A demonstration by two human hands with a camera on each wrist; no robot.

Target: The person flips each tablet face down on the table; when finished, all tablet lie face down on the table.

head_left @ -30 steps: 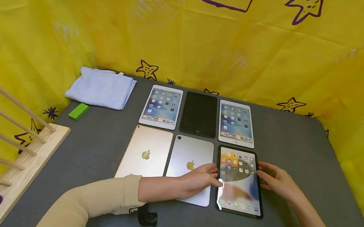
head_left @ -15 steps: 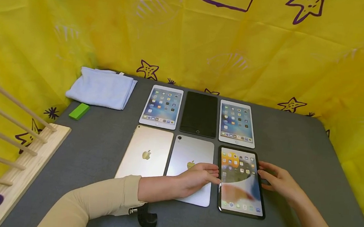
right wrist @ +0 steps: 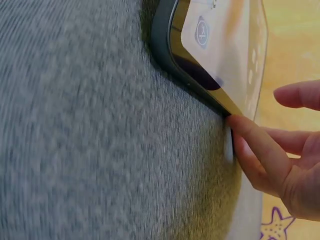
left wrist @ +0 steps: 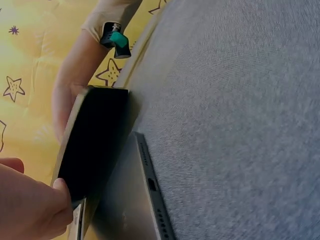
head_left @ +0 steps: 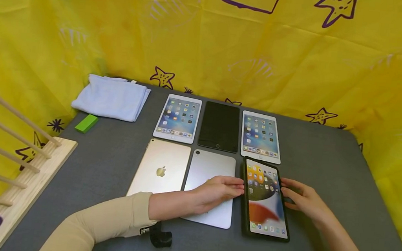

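Observation:
In the head view a black-cased tablet (head_left: 265, 203) with a lit screen stands tilted, its left edge raised off the table. My left hand (head_left: 209, 195) holds that raised edge with thumb and fingertips, reaching over a silver tablet (head_left: 212, 165). In the left wrist view the case's dark underside (left wrist: 97, 140) shows beside the left fingertips (left wrist: 61, 192). My right hand (head_left: 306, 202) holds the opposite edge, which stays low. The right wrist view shows the right fingertips (right wrist: 240, 125) at the case's edge, with one finger lifted away from it. Part of the silver tablet is hidden under my left hand.
A gold tablet (head_left: 166, 158) lies face down left of the silver one. Behind are two white tablets (head_left: 178, 117) (head_left: 262, 136) and a dark one (head_left: 219, 125). A folded blue cloth (head_left: 112, 97), green block (head_left: 86, 123) and wooden rack (head_left: 43, 164) are at left.
The black-cased tablet's left edge has risen from the table, so it now tilts down toward the right. My left hand has moved slightly up with it; the other tablets stay put.

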